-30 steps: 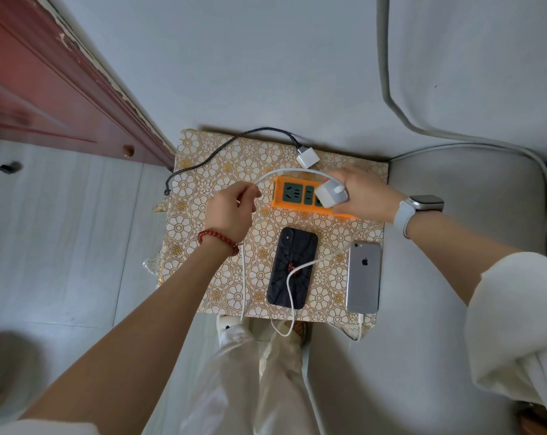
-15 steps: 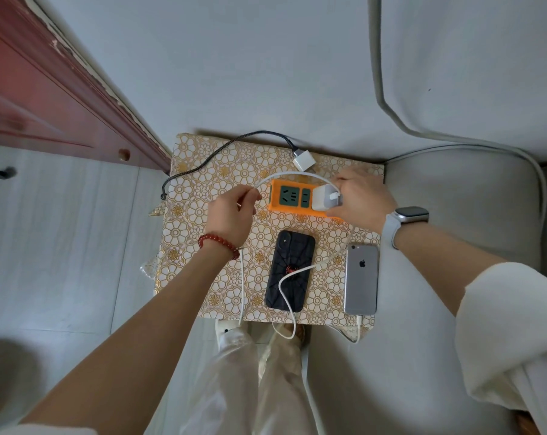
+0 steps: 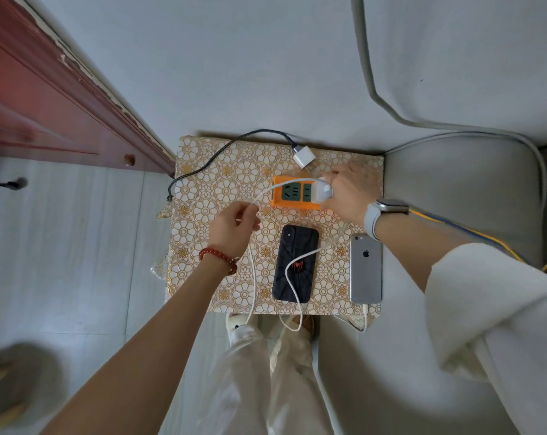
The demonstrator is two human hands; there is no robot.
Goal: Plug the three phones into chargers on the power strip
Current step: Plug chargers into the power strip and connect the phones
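Since a second ago, my right hand point(image 3: 347, 191) has carried the white charger point(image 3: 323, 192) from above the power strip point(image 3: 292, 193) down onto its right end, where the fingers stay clamped around it; whether its prongs are fully seated I cannot tell. My left hand point(image 3: 234, 229), a red bead bracelet point(image 3: 217, 254) at the wrist, pinches the white cable point(image 3: 278, 187) that arcs from that charger over the strip, then drops past the table's near edge. The orange strip lies toward the far right of the small table point(image 3: 209, 171) with the flower-patterned cover, two dark sockets still showing to the left of the charger. A second white charger point(image 3: 304, 158) sits just behind the strip near the far edge, unplugged from it, with a black cable point(image 3: 222, 152) trailing off toward the far left corner. A black phone point(image 3: 300, 246) lies face down in front of the strip, another white cable looped across its back. A silver phone point(image 3: 365, 271) lies face down along the right edge, near the front corner, a white lead running from its near end. I see only these two phones. A watch point(image 3: 387, 207) wraps my right wrist.
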